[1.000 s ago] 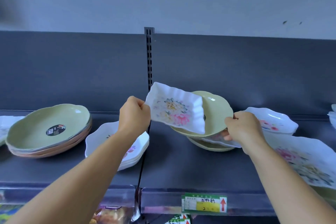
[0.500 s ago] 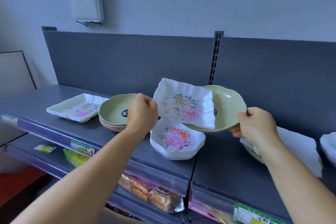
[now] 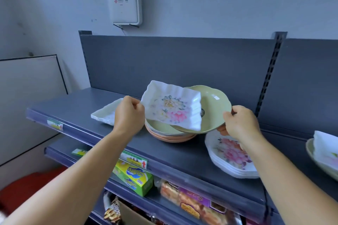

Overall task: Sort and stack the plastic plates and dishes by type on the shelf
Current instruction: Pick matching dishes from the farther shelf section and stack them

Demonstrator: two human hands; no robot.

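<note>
My left hand grips the left rim of a white square dish with a flower print, held tilted in the air. My right hand grips the right rim of a green round plate, held just above a stack of green and orange round plates on the grey shelf. The square dish overlaps the green plate's left part. A stack of white square dishes lies behind my left hand. A stack of white floral plates sits below my right wrist.
At the far right edge a white floral dish rests in a green plate. A white wall box hangs above the shelf's back panel. Lower shelves hold a green carton and packaged snacks.
Both hands have carried the square dish and the green plate leftward along the shelf; the green plate now hangs over the green and orange stack, and the view has swung left.
</note>
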